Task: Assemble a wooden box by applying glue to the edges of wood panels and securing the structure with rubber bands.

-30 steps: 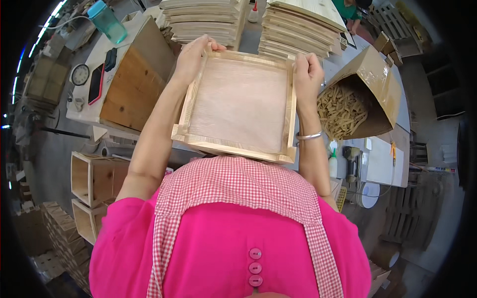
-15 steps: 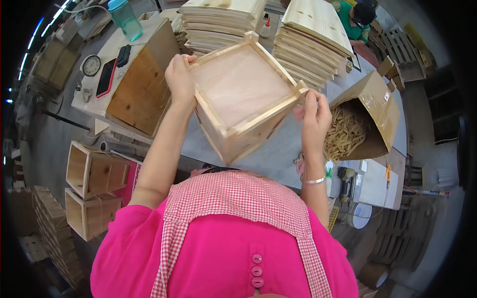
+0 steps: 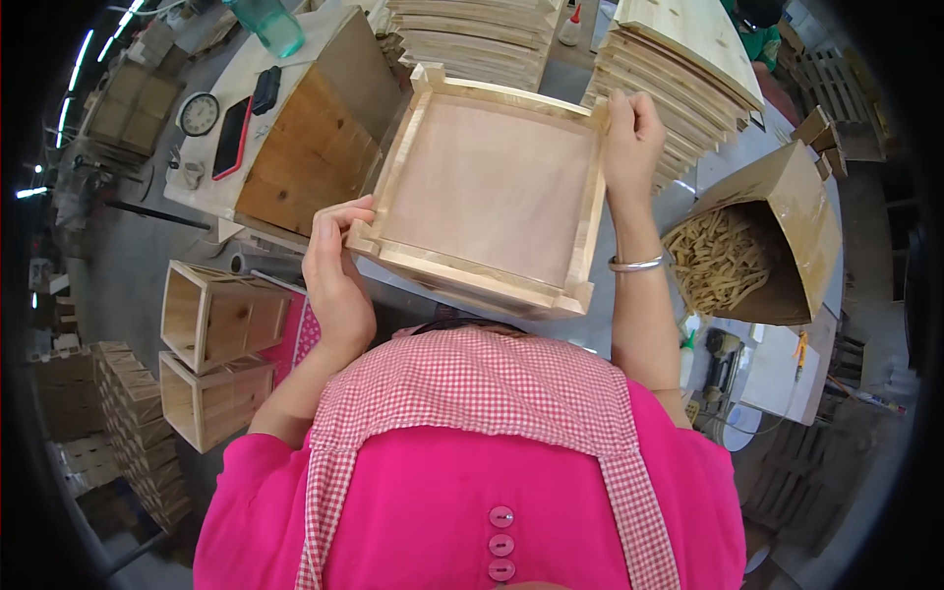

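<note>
A square wooden box (image 3: 492, 187) of pale wood sits in front of me, a flat panel recessed within its raised frame and small feet at the corners. My left hand (image 3: 337, 280) is closed on its near left corner, the fingertips at the corner foot. At the far right corner, my right hand (image 3: 634, 143) grips the frame with curled fingers. The box's sides are mostly hidden below the frame, and so is its underside.
Stacks of wooden boards (image 3: 678, 74) stand behind the box. To the right lies a cardboard carton (image 3: 787, 246) holding many small wood strips (image 3: 723, 265). A wooden cabinet (image 3: 315, 147) carrying a phone (image 3: 233, 138) and a clock (image 3: 200, 115) is at left, above two open wooden boxes (image 3: 221, 320).
The box has turned between my hands, so its frame now lies squarer to me. My left hand has come nearer and my right hand has moved farther away.
</note>
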`<state>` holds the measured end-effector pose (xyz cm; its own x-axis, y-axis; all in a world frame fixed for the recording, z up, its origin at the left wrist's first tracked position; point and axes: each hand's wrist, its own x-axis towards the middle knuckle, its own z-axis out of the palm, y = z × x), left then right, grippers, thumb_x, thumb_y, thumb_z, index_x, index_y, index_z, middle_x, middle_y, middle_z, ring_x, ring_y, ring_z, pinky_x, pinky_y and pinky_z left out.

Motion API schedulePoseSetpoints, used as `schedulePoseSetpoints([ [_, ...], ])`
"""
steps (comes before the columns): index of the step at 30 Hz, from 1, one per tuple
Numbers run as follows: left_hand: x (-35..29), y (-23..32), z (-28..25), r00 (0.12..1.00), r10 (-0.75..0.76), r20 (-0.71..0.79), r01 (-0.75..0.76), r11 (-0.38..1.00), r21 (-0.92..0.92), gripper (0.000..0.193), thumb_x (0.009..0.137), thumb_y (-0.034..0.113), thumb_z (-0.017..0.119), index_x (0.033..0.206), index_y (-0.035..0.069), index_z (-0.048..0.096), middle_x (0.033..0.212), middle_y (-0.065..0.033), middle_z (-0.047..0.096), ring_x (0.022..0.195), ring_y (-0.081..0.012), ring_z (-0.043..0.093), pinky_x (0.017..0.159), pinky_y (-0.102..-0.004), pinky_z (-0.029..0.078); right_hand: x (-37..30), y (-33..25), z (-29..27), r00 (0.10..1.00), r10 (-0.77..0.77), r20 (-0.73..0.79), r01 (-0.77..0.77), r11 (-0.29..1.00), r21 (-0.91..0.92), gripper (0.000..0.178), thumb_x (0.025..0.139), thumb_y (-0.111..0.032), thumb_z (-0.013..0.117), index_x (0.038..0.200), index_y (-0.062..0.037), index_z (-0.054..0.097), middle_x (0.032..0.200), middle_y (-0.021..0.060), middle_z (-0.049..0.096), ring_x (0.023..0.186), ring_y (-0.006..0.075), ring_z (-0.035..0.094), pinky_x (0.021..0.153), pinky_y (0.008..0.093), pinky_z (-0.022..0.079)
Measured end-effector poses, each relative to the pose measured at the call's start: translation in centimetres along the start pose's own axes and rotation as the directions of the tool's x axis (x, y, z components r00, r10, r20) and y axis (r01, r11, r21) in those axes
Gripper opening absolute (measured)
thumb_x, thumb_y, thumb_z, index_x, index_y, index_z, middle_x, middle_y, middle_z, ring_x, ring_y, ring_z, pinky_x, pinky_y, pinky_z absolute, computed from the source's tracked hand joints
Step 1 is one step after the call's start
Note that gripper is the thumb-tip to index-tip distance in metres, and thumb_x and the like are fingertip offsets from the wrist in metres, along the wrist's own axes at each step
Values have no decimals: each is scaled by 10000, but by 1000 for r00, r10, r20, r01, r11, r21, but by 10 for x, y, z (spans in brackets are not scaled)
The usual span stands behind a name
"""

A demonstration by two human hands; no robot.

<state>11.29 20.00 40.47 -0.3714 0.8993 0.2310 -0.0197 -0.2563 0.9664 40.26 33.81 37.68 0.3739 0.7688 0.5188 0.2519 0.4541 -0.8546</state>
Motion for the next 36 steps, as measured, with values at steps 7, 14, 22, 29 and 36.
schedulePoseSetpoints([
  [7,133,-35,42,932,-216,290,219,975,22,422,1058,349,475,1267,24,644,1218,-100,664,1041,-188,635,976,-346,471,2,7,2,998,66,10,-66,997,46,368,984,-132,622,709,-41,396,672,-58,346,664,50,323,558,255,296],
  [14,165,-54,80,821,-203,533,162,979,123,509,1066,396,388,1022,11,717,932,-78,703,845,-151,637,820,-319,506,-7,-3,2,997,79,1,-79,996,32,352,993,-149,622,705,-51,446,685,-71,386,658,41,328,554,240,285],
  [22,153,-58,83,866,-73,495,10,992,128,469,1058,355,443,966,-3,731,892,-59,698,837,-123,622,798,-315,498,1,-4,-1,994,99,-44,-98,995,24,322,985,-150,633,704,-41,520,660,-86,418,627,27,342,533,228,287],
  [29,159,-60,77,875,-18,485,-115,963,245,471,1064,335,430,976,6,755,927,-68,712,889,-146,634,845,-311,489,-8,2,3,988,57,-145,-76,990,-123,315,929,-177,678,687,5,592,607,-19,517,606,72,438,534,284,373],
  [36,168,-48,66,849,-207,485,22,933,359,511,1077,377,353,1109,45,740,1030,-85,728,977,-151,632,895,-298,478,-18,6,5,981,82,-174,-80,997,21,279,924,-231,667,797,16,658,664,136,614,613,239,565,613,370,469],
])
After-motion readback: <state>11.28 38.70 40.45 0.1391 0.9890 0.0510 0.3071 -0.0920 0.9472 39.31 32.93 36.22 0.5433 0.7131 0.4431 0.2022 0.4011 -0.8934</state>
